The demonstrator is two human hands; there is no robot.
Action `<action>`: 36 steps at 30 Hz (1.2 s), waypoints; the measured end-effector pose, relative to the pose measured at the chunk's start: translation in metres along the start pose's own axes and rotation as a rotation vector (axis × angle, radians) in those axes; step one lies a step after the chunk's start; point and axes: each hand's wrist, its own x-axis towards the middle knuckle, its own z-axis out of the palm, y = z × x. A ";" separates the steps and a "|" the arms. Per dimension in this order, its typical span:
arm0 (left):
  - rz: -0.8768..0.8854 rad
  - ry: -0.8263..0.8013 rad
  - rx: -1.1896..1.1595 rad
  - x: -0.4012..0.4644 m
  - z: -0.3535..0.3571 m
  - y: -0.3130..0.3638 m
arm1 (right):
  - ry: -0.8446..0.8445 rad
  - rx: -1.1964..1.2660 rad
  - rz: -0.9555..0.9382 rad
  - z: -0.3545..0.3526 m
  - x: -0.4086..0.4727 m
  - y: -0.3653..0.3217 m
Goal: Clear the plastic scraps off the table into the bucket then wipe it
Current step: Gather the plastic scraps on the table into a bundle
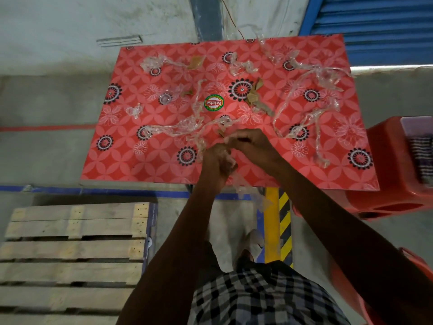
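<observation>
A: Red tabletop, glossy, printed with pale petals and black-and-white rosettes, round label at centre. Head view only, looking down. What's on it?

B: Clear plastic scraps all over. Thin film twisted into long ropey strands, some crumpled into knots. Longest run loops across the right half; another strand lies left of the hands. A few brown dry leaf bits near the middle.

A: Hands?

B: Both at the near edge, close together. Left hand is closed around a wad of film, and a tail of it hangs past the table edge. Right hand is pinching a strand just beside the left, fingers curled on it. Looks like gathering, feeding plastic from one hand into the other.

A: Bucket?

B: Can't pick it out for certain. Red plastic shape at the lower right edge might be its rim. A red stool stands at the table's right, with a striped cloth on it.

A: Advice for this step?

B: Film is light, springy and clingy, so I'd ball it tight in the left hand and keep the hanging tail tucked in. Pull the long strands by one end; they'll likely drag neighbours along. Sweep the far corners toward the near edge, leaves too. Most of the table is uncleared, so wiping is a long way off.
</observation>
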 end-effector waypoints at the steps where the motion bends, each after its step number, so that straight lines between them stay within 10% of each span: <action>1: 0.020 0.004 -0.103 -0.002 -0.002 0.001 | -0.017 0.021 -0.035 0.003 -0.003 -0.002; 9: 0.051 0.026 -0.323 0.009 -0.030 0.005 | 0.061 -0.077 -0.182 0.050 -0.033 -0.006; 14: 0.073 0.337 -0.315 0.026 -0.063 0.011 | 0.051 -0.191 0.144 0.061 -0.048 0.006; 18: 0.182 0.572 -0.295 0.020 -0.072 0.010 | -0.051 0.271 0.368 0.070 -0.055 -0.007; 26: 0.327 0.230 0.127 0.008 -0.091 0.006 | 0.259 0.122 0.175 0.128 -0.016 -0.024; 33: 0.268 0.438 0.051 0.050 -0.140 0.049 | -0.188 0.064 0.156 0.186 0.014 -0.033; 36: 0.401 0.541 0.396 0.083 -0.177 0.071 | -0.271 0.155 0.275 0.182 0.058 -0.029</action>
